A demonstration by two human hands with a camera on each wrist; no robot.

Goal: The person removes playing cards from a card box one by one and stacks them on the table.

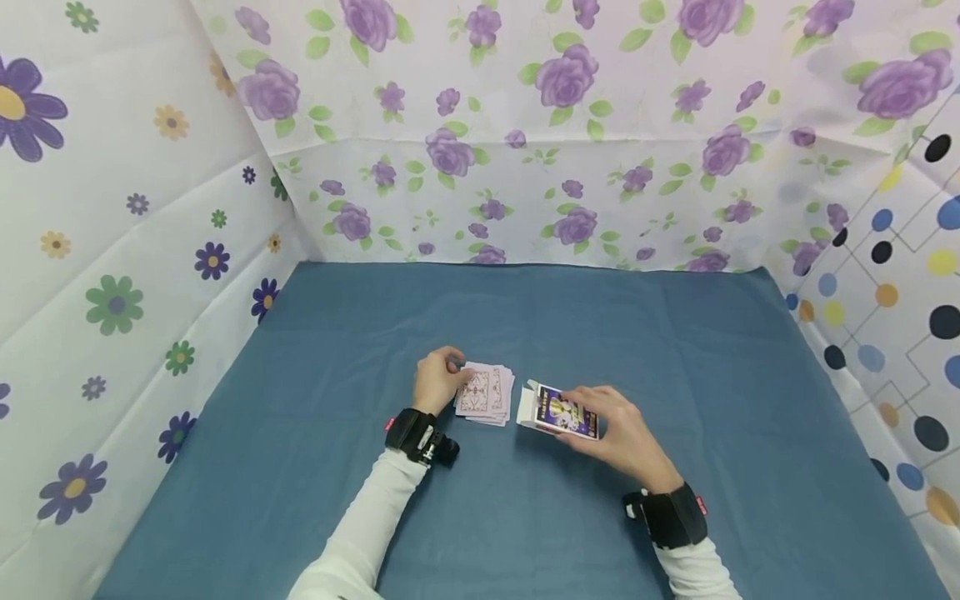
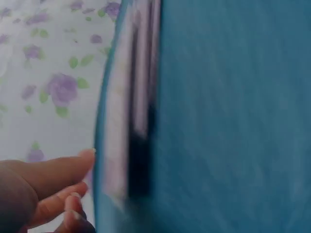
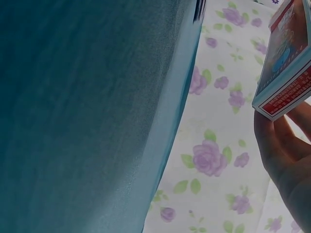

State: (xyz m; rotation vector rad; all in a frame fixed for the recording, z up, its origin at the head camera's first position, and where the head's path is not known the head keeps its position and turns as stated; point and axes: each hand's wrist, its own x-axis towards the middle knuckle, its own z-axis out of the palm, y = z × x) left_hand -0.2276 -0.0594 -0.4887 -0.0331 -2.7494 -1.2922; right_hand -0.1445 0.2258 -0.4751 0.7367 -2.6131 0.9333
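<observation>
A loose pile of playing cards [image 1: 483,396], patterned backs up, lies on the blue cloth. My left hand [image 1: 437,382] is at its upper left, the thumb overlapping the top card in the head view. In the left wrist view the cards [image 2: 116,121] appear blurred and edge-on, with my left thumb [image 2: 63,170] beside them and the other fingers bent behind it. To the right of the pile, my right hand [image 1: 618,429] grips a card box [image 1: 567,412] with a purple and yellow picture. The box's flap end is open and faces the cards; its red-and-white end [image 3: 289,94] shows in the right wrist view.
Blue cloth [image 1: 525,308] covers the table. A flowered sheet [image 1: 510,192] hangs behind it, with another patterned sheet [image 1: 142,333] on the left and a dotted one [image 1: 885,333] on the right. Each wrist wears a black camera strap [image 1: 671,517].
</observation>
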